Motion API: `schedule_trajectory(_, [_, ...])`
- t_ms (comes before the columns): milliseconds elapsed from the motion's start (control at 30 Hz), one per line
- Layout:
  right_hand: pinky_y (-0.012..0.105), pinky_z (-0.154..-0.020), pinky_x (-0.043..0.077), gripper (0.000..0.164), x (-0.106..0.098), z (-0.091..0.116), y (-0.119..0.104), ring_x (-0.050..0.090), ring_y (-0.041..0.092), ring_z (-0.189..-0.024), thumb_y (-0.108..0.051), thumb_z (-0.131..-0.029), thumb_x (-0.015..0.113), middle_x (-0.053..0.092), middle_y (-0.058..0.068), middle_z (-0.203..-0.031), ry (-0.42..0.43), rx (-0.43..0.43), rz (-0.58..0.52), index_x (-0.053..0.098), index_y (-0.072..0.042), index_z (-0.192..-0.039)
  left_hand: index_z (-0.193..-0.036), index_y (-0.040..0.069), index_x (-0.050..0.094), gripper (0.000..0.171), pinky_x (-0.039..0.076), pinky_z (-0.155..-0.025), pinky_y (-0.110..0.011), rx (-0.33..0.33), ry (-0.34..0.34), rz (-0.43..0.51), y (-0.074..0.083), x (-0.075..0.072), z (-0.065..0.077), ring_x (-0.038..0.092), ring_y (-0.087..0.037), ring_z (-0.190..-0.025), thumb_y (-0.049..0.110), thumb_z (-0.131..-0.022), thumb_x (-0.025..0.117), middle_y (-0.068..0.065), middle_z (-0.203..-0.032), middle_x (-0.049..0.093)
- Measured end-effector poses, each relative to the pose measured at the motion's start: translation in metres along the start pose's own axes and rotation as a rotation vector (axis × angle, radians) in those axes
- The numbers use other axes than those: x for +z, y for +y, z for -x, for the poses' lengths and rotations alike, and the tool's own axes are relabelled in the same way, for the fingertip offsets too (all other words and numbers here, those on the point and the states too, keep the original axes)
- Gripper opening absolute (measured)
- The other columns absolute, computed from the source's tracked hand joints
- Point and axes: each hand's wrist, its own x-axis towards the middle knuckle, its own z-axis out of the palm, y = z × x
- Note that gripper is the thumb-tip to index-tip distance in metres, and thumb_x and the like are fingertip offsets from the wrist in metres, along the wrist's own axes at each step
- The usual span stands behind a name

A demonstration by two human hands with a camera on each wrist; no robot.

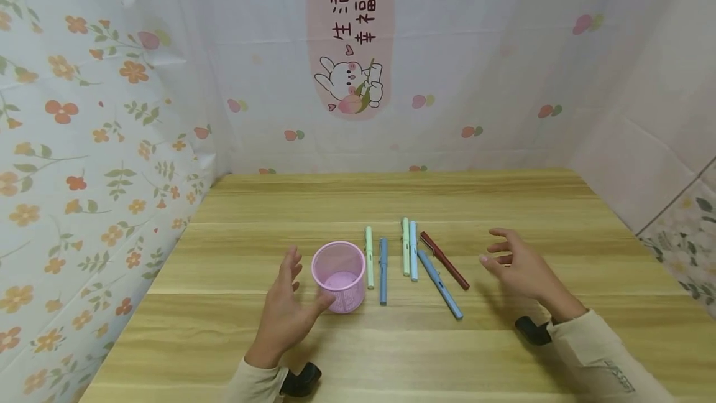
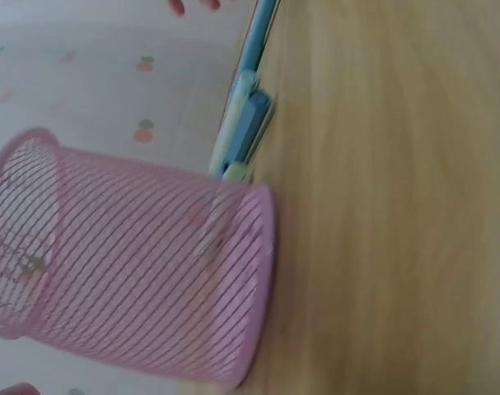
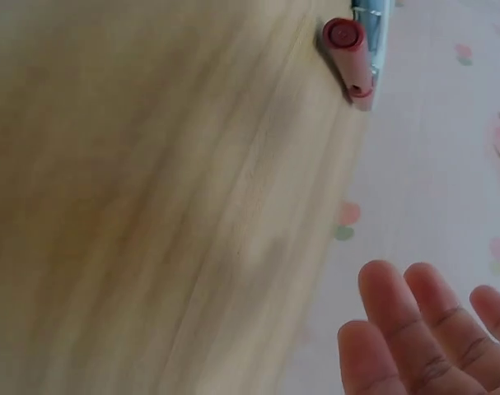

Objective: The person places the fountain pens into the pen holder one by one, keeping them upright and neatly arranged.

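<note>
A pink mesh pen cup (image 1: 345, 296) stands upright on the wooden table. My left hand (image 1: 286, 311) is at its left side, fingers spread and thumb reaching across its front; whether it touches the cup I cannot tell. To the cup's right lie several pens: a light green pen (image 1: 369, 260) beside a blue pen (image 1: 383, 272), another light green pen (image 1: 406, 247) against a light blue pen (image 1: 413, 252), a slanted blue pen (image 1: 440, 286) and a dark red pen (image 1: 445, 261). Right of them my right hand (image 1: 520, 269) hovers with loosely bent fingers, holding nothing.
The pens and cup lie around the middle of the wooden table (image 1: 279, 204). A fruit-print cloth with a rabbit picture (image 1: 352, 83) hangs behind it. Flowered cloth (image 1: 106, 173) hangs along the left side, and a pale cloth (image 1: 649, 111) on the right.
</note>
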Motion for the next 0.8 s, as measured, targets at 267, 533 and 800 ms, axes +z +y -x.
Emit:
schedule_trajectory(267, [0.052,-0.078,0.054,0.062,0.006,-0.031,0.001,0.060,0.045,-0.104,-0.030,-0.097,0.060,0.058,0.026,-0.119,-0.068,0.016,0.003,0.034,0.004,-0.143,-0.148,-0.004,0.020,0.106,0.044,-0.099,-0.054,-0.103,-0.046,0.143,-0.002,0.011,-0.003,0.042,-0.046,-0.129,0.015,-0.070,0.088,-0.033,-0.142,0.039])
schedule_trajectory(533, [0.050,-0.078,0.053,0.058,0.014,-0.054,-0.008,0.063,0.034,-0.094,-0.028,-0.097,0.060,0.060,0.023,-0.113,-0.159,0.027,0.003,0.037,0.004,-0.140,-0.148,-0.006,0.020,0.109,0.044,-0.099,-0.054,-0.080,-0.051,0.126,-0.004,0.024,-0.004,0.048,-0.044,-0.124,0.014,-0.066,0.090,-0.031,-0.136,0.047])
schedule_trajectory(800, [0.046,-0.080,0.052,0.055,0.022,-0.072,-0.016,0.061,0.024,-0.088,-0.026,-0.096,0.061,0.062,0.015,-0.106,-0.232,0.057,0.013,0.039,0.003,-0.138,-0.145,-0.005,0.028,0.098,0.048,-0.094,-0.052,-0.040,-0.033,0.170,-0.004,0.030,-0.005,0.057,-0.045,-0.113,0.009,-0.068,0.088,-0.027,-0.131,0.052])
